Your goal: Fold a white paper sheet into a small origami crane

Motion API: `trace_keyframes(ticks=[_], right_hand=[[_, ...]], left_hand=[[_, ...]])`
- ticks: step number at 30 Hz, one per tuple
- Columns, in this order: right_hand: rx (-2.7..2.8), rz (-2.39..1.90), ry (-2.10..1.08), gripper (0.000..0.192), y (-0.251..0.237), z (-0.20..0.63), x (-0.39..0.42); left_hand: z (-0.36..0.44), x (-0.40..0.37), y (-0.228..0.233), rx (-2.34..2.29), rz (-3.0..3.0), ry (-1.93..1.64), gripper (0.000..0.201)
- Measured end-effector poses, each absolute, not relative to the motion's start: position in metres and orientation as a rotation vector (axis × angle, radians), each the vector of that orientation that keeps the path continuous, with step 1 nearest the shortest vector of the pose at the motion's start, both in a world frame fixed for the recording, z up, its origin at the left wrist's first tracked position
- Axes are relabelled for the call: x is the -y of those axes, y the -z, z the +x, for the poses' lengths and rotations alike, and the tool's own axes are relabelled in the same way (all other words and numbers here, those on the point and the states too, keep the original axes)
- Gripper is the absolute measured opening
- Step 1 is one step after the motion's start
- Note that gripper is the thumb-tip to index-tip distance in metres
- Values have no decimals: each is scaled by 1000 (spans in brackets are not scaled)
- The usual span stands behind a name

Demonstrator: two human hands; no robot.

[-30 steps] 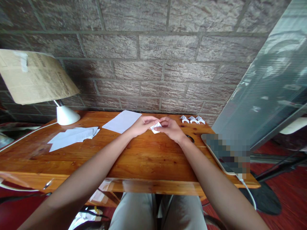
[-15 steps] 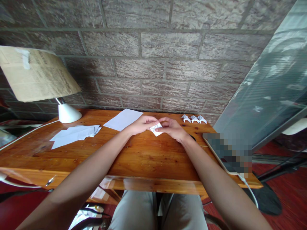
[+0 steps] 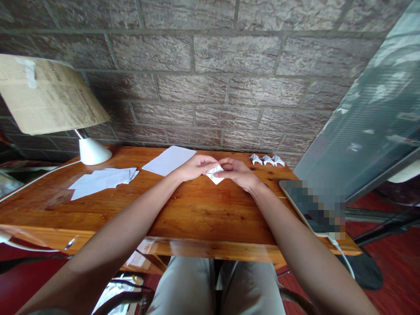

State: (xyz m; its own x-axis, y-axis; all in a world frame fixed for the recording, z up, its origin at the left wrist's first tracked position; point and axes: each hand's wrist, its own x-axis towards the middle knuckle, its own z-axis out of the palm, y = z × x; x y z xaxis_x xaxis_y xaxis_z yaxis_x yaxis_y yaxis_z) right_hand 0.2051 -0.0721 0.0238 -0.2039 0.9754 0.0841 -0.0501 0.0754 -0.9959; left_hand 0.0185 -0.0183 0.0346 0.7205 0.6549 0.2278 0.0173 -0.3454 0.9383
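A small white folded paper (image 3: pixel 215 177), roughly diamond-shaped with visible creases, is held between my two hands above the middle of the wooden desk (image 3: pixel 203 214). My left hand (image 3: pixel 197 167) pinches its left upper edge, thumb on top. From the right, my right hand (image 3: pixel 239 173) grips it with the thumb across its face and the index finger curled behind. Fingers partly hide the paper's upper edges. At the back right stand three folded paper figures (image 3: pixel 267 160) in a row.
A stack of white paper (image 3: pixel 169 160) lies behind my left hand, and loose paper pieces (image 3: pixel 103 179) are further left. A lamp (image 3: pixel 94 152) with a newsprint shade stands at the back left. On the right lies a tablet-like device (image 3: pixel 305 205) with a white cable (image 3: pixel 343 253).
The view has shifted slightly, so the desk sits a little higher in the picture. Both hands keep their hold on the folded paper, with only slight finger movement.
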Motion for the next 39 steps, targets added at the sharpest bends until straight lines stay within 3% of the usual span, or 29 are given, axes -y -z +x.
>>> trace_keyframes(ticks=[14, 39], right_hand=[[1350, -974, -1321, 47, -25, 205, 72], [1360, -998, -1326, 48, -28, 204, 75]], left_hand=[[26, 21, -31, -524, 1730, -839, 41], [22, 17, -25, -547, 1331, -669, 32]])
